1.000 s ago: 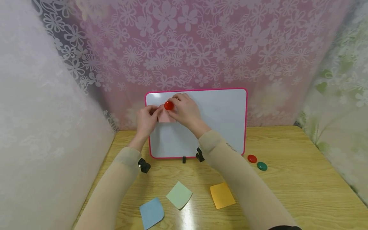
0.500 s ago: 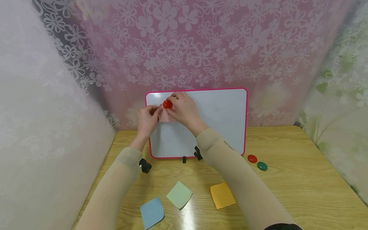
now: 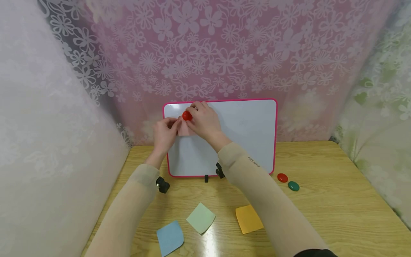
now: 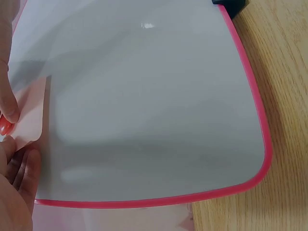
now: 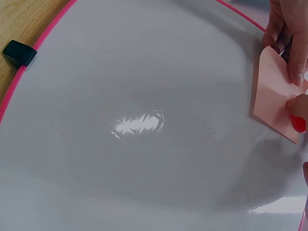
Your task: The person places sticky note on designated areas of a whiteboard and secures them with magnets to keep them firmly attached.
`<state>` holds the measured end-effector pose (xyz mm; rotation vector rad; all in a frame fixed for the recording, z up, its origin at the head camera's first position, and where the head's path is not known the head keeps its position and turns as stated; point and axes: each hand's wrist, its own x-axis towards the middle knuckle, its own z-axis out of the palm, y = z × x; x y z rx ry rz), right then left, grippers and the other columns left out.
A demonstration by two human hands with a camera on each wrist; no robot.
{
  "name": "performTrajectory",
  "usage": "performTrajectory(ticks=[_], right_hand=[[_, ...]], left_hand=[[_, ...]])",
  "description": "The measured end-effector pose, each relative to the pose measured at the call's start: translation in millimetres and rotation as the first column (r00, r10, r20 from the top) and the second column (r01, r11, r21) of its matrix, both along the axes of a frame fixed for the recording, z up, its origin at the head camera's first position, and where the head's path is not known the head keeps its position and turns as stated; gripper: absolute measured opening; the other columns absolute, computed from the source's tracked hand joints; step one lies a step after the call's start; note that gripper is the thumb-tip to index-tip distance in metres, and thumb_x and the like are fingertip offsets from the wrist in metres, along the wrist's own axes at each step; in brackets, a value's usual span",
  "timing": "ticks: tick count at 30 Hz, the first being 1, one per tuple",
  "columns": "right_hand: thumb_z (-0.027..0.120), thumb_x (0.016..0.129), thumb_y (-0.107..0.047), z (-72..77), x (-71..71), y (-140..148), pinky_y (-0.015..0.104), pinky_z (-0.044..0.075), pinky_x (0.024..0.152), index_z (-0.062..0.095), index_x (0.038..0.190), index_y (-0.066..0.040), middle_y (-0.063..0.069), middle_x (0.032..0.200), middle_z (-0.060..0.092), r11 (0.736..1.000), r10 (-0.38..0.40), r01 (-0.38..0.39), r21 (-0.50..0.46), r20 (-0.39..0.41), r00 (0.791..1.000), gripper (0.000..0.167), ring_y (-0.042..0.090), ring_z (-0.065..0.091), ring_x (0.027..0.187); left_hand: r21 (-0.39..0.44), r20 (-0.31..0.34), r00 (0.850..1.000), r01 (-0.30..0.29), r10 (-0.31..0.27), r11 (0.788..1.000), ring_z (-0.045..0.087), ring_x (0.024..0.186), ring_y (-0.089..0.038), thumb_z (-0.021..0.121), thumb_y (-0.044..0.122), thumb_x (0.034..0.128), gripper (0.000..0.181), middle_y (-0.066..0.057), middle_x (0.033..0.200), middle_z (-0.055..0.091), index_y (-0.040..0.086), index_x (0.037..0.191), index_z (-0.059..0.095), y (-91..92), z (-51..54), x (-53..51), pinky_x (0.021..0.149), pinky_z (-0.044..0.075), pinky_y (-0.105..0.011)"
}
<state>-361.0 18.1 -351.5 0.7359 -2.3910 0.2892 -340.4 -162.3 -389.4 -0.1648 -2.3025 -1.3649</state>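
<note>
A pink sticky note [image 3: 184,129] lies against the upper left of the whiteboard [image 3: 247,135]. My left hand [image 3: 165,135] pinches the note's left edge between thumb and fingers; in the left wrist view that hand [image 4: 17,183] is at the note [image 4: 32,113]. With thumb and fingers, my right hand [image 3: 205,121] grips a round red magnet [image 3: 186,115] at the note's upper part. The right wrist view shows the magnet [image 5: 298,123] partly covered by the thumb, over the pink note [image 5: 274,91].
On the wooden table [image 3: 321,214] lie a blue note [image 3: 170,238], a green note [image 3: 201,218] and an orange note [image 3: 248,219], partly behind the right sleeve. A red magnet [image 3: 282,177] and a green magnet [image 3: 293,186] lie right of the board.
My right hand has shifted slightly up and left with the red magnet. My left hand keeps its pinch on the note, almost unmoved.
</note>
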Motion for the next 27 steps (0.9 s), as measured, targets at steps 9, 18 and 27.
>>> performTrajectory(ticks=[9,18,27], right_hand=[[0.08,0.097,-0.031,-3.8,-0.4,1.1,0.039,0.057,0.098,0.077,0.127,-0.01,0.009,0.126,0.069,1.0,-0.008,0.007,-0.026,-0.021,1.0,0.037,0.028,0.063,0.115],[0.082,0.094,-0.029,-9.0,5.4,10.8,0.037,0.056,0.099,0.08,0.12,-0.009,0.008,0.12,0.071,0.991,0.014,-0.017,-0.131,-0.023,1.0,0.032,0.028,0.063,0.116],[0.082,0.095,-0.03,-27.1,15.5,29.5,0.035,0.056,0.095,0.079,0.124,-0.012,0.006,0.124,0.068,0.976,0.019,-0.007,-0.218,0.053,0.998,0.034,0.027,0.06,0.116]], left_hand=[[-0.02,-0.002,1.0,-0.02,0.02,1.0,0.071,0.08,-0.024,0.076,0.029,0.1029,0.029,-0.01,0.098,0.077,0.004,0.115,0.079,2.6,0.6,3.7,0.073,0.063,-0.034],[-0.003,-0.009,0.998,-0.066,0.065,0.998,0.069,0.087,-0.024,0.075,0.033,0.1029,0.031,-0.01,0.103,0.075,0.005,0.116,0.076,1.4,-4.1,10.0,0.077,0.063,-0.036],[0.0,-0.023,0.999,-0.042,0.042,0.999,0.065,0.08,-0.024,0.075,0.032,0.103,0.029,-0.01,0.095,0.073,0.005,0.112,0.074,-4.0,-17.0,16.9,0.069,0.059,-0.031]])
